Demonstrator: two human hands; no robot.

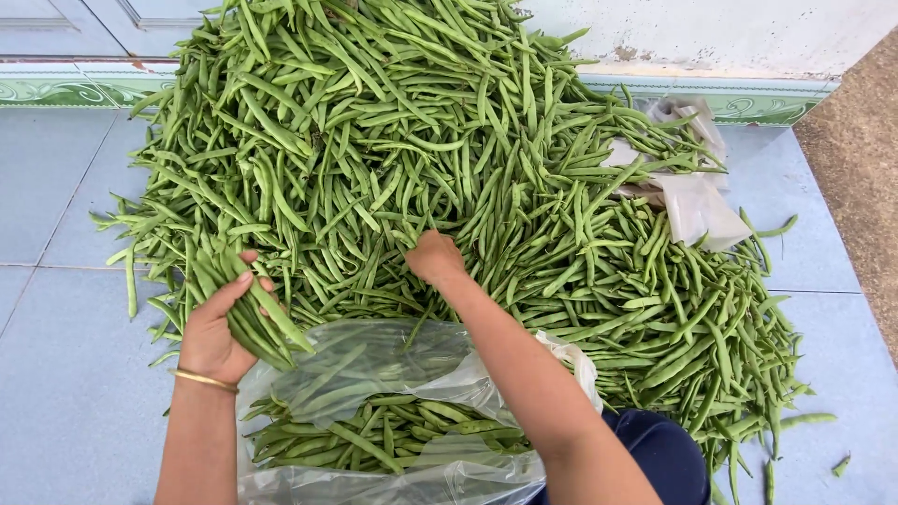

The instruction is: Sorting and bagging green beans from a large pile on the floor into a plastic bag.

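A big heap of green beans point(393, 140) covers the blue tiled floor. My left hand point(215, 327), with a gold bangle on the wrist, is shut on a bunch of green beans point(248, 299) held just above a clear plastic bag point(374, 374). Inside the bag lie several more beans point(374, 435). My right hand point(433, 257) reaches into the near edge of the heap, fingers closed among the beans; what it grips is hidden.
White plastic bags point(692, 201) lie at the heap's right side. A green-patterned tile border and a white wall point(730, 37) run along the back. Brown ground point(861, 168) lies at the far right. My dark blue trouser knee point(659, 454) shows at the bottom.
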